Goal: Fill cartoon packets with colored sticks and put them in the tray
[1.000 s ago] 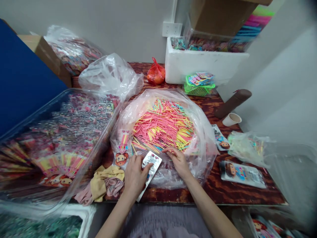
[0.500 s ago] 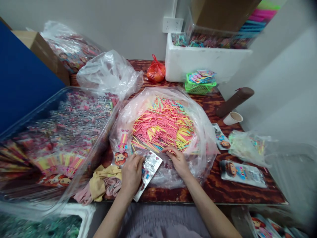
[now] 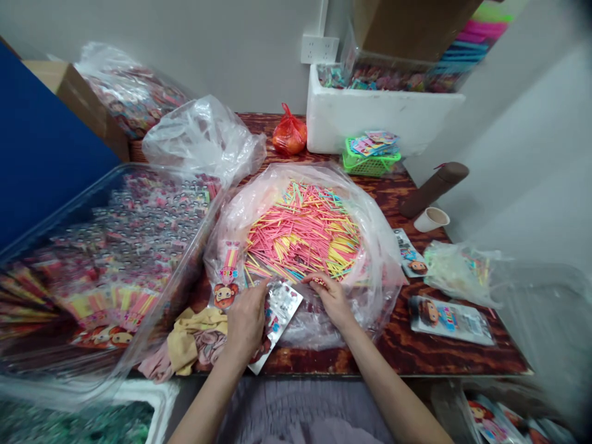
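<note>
My left hand [image 3: 246,317] is closed on a silver printed packet [image 3: 285,307], which lies slanted at the near side of a clear plastic bag [image 3: 383,265]. Inside that open bag is a heap of thin pink, yellow and blue sticks [image 3: 305,225]. My right hand [image 3: 335,305] is curled around a small bunch of sticks [image 3: 319,281], their ends showing at the fingers, just right of the packet. A filled clear packet [image 3: 226,277] with a cartoon face rests on the bag's left side, beyond my left hand.
A clear tub [image 3: 185,259] of filled packets stands at the left, with a crumpled cloth [image 3: 194,339] beside it. Silver packets [image 3: 451,320], a paper cup [image 3: 431,219] and a brown flask [image 3: 435,188] are at the right. Behind stand a green basket [image 3: 370,164] and a white foam box [image 3: 383,117].
The left thumb and fingers have shifted slightly at the packet's upper edge. My right hand stays almost in place with its sticks. The whole view has moved a little.
</note>
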`<state>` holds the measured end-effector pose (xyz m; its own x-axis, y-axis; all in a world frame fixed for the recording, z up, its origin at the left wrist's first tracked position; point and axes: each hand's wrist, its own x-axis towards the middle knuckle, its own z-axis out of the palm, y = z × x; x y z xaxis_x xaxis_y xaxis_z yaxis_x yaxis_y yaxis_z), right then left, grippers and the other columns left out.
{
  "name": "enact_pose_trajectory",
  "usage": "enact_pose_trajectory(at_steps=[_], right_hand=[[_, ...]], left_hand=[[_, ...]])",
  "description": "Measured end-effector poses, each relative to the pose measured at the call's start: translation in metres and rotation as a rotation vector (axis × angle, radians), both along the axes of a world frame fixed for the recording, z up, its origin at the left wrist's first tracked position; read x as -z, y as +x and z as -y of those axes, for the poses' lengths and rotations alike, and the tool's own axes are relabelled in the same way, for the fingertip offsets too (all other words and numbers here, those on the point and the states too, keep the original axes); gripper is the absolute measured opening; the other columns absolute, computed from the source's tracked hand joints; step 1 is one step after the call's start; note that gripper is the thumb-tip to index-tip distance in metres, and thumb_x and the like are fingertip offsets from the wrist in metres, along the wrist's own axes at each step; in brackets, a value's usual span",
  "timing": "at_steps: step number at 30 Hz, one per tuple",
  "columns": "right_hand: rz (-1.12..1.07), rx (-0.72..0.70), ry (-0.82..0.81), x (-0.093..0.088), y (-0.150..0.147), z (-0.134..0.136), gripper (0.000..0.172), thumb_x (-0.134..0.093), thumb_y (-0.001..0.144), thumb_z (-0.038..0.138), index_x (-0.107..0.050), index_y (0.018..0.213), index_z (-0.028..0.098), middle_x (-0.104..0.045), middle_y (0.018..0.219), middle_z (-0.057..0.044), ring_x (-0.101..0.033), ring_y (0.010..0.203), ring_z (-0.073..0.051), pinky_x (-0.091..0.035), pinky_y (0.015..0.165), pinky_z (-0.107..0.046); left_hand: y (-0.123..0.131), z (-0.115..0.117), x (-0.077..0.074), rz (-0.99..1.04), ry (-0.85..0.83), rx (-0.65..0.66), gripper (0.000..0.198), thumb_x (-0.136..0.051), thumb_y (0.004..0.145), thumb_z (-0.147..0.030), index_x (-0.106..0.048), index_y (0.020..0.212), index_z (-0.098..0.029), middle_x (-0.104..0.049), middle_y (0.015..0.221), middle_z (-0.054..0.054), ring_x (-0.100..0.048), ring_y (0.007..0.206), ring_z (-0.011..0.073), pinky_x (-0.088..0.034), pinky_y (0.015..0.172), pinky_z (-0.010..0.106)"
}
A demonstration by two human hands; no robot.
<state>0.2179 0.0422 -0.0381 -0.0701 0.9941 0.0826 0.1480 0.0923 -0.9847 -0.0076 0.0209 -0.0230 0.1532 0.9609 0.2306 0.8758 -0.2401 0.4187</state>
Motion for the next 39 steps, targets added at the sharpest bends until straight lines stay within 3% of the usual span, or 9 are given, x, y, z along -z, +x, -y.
enact_pose_trajectory(at_steps=[4,7,12,17,21,24,29,35,39], right_hand=[[-0.003,-0.001,-0.005,-0.002,0.000,0.000,0.016,-0.055,0.090,0.028,-0.070,0.091,0.023,-0.070,0.093,-0.004,-0.064,0.093,-0.021,-0.046,0.087,-0.033],[-0.001,0.005,-0.012,-0.003,-0.001,0.000,0.016,-0.056,0.090,0.029,-0.070,0.090,0.023,-0.070,0.093,-0.004,-0.064,0.094,-0.021,-0.046,0.088,-0.033],[-0.010,0.001,-0.018,-0.003,-0.001,0.000,0.016,-0.056,0.090,0.030,-0.070,0.091,0.023,-0.071,0.093,-0.004,-0.064,0.093,-0.021,-0.046,0.087,-0.032],[-0.038,0.032,-0.042,-0.003,-0.003,0.000,0.017,-0.057,0.089,0.033,-0.071,0.094,0.023,-0.072,0.095,-0.005,-0.066,0.092,-0.021,-0.049,0.087,-0.033],[-0.040,0.046,-0.088,-0.005,-0.004,-0.006,0.024,-0.054,0.091,0.034,-0.068,0.107,0.024,-0.073,0.094,-0.005,-0.068,0.088,-0.021,-0.051,0.083,-0.034],[0.085,0.063,-0.076,-0.006,-0.001,-0.014,0.027,-0.050,0.091,0.030,-0.066,0.112,0.023,-0.073,0.089,-0.004,-0.067,0.078,-0.021,-0.052,0.077,-0.034],[0.333,0.103,0.039,-0.012,0.004,-0.023,0.020,-0.052,0.088,0.022,-0.069,0.098,0.026,-0.072,0.091,-0.004,-0.066,0.088,-0.024,-0.048,0.081,-0.035],[0.029,0.056,-0.016,-0.021,0.002,-0.017,0.019,-0.051,0.092,0.029,-0.069,0.092,0.023,-0.072,0.097,-0.005,-0.066,0.095,-0.022,-0.048,0.086,-0.034],[-0.030,0.037,-0.023,-0.025,0.000,-0.009,0.020,-0.054,0.092,0.030,-0.071,0.096,0.022,-0.073,0.102,-0.005,-0.065,0.099,-0.021,-0.047,0.092,-0.035]], left_hand=[[0.001,0.001,0.001,0.052,0.071,-0.087,0.039,-0.034,0.099,-0.027,-0.057,0.128,-0.016,-0.074,0.101,0.012,-0.069,0.086,0.0227,-0.051,0.075,0.032],[0.003,0.005,-0.002,0.133,0.077,-0.119,0.034,-0.036,0.099,-0.029,-0.060,0.119,-0.017,-0.073,0.099,0.010,-0.070,0.083,0.0211,-0.050,0.072,0.030],[0.009,0.005,-0.006,0.191,-0.061,-0.117,0.024,-0.041,0.097,-0.033,-0.060,0.098,-0.019,-0.069,0.079,0.004,-0.066,0.068,0.0194,-0.049,0.064,0.030],[0.005,0.004,-0.022,0.211,0.065,0.007,0.023,-0.044,0.097,-0.029,-0.065,0.097,-0.020,-0.068,0.106,0.008,-0.064,0.098,0.0212,-0.049,0.087,0.034],[0.002,0.010,-0.034,0.243,0.116,-0.015,0.023,-0.047,0.096,-0.027,-0.068,0.102,-0.020,-0.070,0.097,0.007,-0.065,0.091,0.0204,-0.050,0.082,0.033],[0.004,0.012,-0.031,0.265,0.070,0.048,0.022,-0.048,0.095,-0.028,-0.068,0.100,-0.021,-0.072,0.092,0.005,-0.066,0.086,0.0195,-0.050,0.078,0.032],[0.006,0.011,-0.028,0.342,-0.018,0.045,0.019,-0.049,0.095,-0.027,-0.067,0.098,-0.020,-0.072,0.094,0.005,-0.066,0.087,0.0181,-0.049,0.079,0.029],[-0.001,0.008,-0.038,0.486,-0.052,-0.181,0.018,-0.052,0.092,-0.034,-0.063,0.089,-0.020,-0.066,0.083,0.002,-0.062,0.077,0.0174,-0.046,0.070,0.027],[0.004,0.010,-0.026,0.463,-0.122,-0.083,0.018,-0.051,0.092,-0.033,-0.059,0.082,-0.020,-0.062,0.079,0.001,-0.059,0.074,0.0173,-0.044,0.069,0.028]])
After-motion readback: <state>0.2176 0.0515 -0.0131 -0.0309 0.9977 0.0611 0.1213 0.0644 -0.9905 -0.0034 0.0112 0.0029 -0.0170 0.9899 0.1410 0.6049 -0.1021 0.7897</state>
